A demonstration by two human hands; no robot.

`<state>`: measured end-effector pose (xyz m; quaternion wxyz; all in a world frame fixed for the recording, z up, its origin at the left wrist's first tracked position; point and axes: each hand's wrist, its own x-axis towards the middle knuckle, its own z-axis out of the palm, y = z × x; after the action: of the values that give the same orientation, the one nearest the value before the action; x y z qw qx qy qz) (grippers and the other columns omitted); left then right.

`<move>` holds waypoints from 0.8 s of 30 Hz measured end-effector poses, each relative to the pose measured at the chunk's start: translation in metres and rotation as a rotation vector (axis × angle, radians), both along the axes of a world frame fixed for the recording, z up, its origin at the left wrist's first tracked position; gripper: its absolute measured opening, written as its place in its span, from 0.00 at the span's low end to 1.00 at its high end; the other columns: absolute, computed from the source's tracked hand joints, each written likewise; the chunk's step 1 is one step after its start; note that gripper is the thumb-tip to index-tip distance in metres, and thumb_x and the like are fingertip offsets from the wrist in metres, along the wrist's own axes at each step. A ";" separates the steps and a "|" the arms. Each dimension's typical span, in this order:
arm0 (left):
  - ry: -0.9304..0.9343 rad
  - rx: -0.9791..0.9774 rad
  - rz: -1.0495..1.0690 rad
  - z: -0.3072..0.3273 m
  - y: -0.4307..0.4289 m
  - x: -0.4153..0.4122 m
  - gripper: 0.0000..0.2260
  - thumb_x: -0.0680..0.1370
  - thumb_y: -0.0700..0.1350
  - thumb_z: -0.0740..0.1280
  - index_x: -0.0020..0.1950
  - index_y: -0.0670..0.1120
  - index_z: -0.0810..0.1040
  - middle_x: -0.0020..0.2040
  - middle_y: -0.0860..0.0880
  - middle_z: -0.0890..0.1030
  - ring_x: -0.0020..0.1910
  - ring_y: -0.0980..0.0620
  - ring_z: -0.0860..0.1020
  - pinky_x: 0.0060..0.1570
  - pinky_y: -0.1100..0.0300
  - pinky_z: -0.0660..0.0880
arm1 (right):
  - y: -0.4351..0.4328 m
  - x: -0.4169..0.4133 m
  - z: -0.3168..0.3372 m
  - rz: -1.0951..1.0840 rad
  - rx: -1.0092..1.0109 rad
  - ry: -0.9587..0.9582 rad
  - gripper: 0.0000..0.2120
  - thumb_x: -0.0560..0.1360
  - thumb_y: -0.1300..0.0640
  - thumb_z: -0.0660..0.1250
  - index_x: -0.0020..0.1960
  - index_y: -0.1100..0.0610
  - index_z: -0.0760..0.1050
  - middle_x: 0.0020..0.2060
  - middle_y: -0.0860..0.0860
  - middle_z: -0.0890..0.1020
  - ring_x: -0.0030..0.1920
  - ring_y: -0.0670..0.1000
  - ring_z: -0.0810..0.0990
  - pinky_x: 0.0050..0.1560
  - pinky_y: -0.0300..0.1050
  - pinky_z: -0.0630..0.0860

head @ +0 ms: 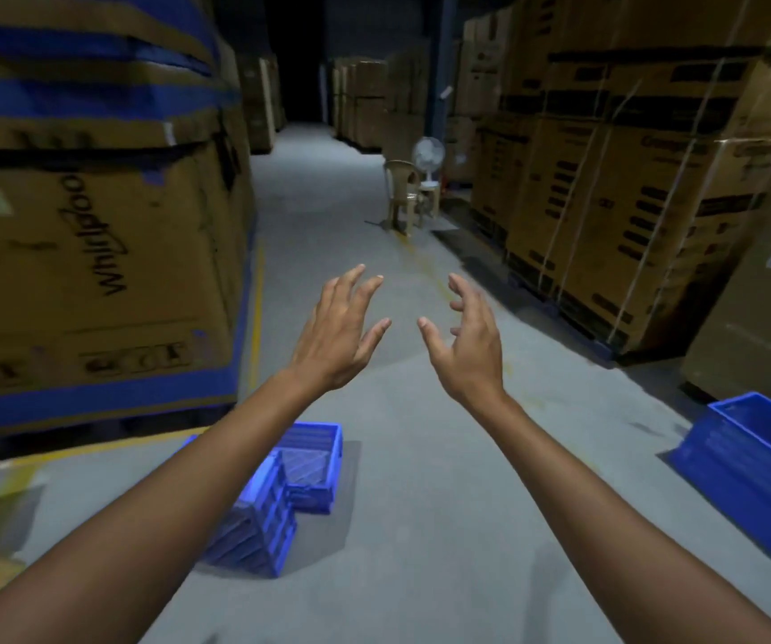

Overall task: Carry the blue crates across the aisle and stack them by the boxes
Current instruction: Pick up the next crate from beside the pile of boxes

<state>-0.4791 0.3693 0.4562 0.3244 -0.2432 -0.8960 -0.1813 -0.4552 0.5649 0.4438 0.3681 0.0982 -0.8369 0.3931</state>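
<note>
Now both hands empty – left hand (334,334), right hand (469,339) (fingers spread), blue crates (281,490) below.

I am looking down a warehouse aisle: strapped appliance cartons (643,234) stacked high on both sides, a grey concrete floor (402,457) with yellow lane marking (257,318), blue plastic crates (755,467) on it

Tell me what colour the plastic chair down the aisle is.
Beige or tan; the plastic chair shows only in the head view.

Blue crates (281,495) (open-topped) left, one blue crate (755,467) right.
</note>
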 end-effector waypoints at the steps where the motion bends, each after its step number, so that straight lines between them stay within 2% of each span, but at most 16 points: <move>1: -0.003 0.010 0.036 -0.001 -0.026 0.011 0.26 0.79 0.59 0.56 0.73 0.47 0.63 0.74 0.42 0.64 0.70 0.41 0.64 0.65 0.43 0.68 | -0.025 0.005 -0.001 0.030 0.006 0.003 0.31 0.74 0.47 0.68 0.73 0.50 0.61 0.65 0.49 0.72 0.59 0.48 0.74 0.52 0.55 0.78; 7: -0.014 -0.025 0.177 -0.002 -0.151 0.063 0.25 0.80 0.57 0.57 0.73 0.46 0.64 0.73 0.41 0.64 0.69 0.41 0.64 0.67 0.45 0.66 | -0.150 0.029 0.002 0.182 -0.003 0.031 0.31 0.74 0.48 0.68 0.73 0.52 0.63 0.64 0.50 0.73 0.58 0.50 0.74 0.52 0.56 0.78; 14: 0.001 0.015 0.267 0.004 -0.234 0.081 0.25 0.80 0.57 0.58 0.73 0.46 0.64 0.73 0.42 0.64 0.69 0.42 0.64 0.65 0.47 0.68 | -0.239 0.026 0.003 0.275 0.073 0.039 0.30 0.74 0.47 0.67 0.73 0.52 0.63 0.65 0.52 0.73 0.62 0.53 0.74 0.54 0.57 0.77; 18: -0.004 -0.001 0.287 0.003 -0.267 0.066 0.26 0.80 0.58 0.55 0.73 0.45 0.65 0.73 0.41 0.64 0.69 0.42 0.64 0.65 0.47 0.68 | -0.274 0.007 0.001 0.296 0.113 0.051 0.30 0.74 0.47 0.68 0.73 0.53 0.63 0.65 0.52 0.72 0.62 0.54 0.74 0.53 0.57 0.78; 24: -0.004 -0.029 0.284 0.009 -0.298 -0.002 0.28 0.79 0.60 0.54 0.74 0.45 0.65 0.73 0.42 0.64 0.69 0.42 0.64 0.64 0.46 0.69 | -0.310 -0.057 -0.001 0.285 0.127 0.053 0.30 0.74 0.48 0.68 0.73 0.54 0.63 0.66 0.53 0.72 0.63 0.54 0.74 0.54 0.56 0.77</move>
<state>-0.4811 0.0717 0.4648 0.3415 -0.1183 -0.9245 -0.1210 -0.5119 0.2548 0.4425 0.3236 0.2495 -0.8274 0.3852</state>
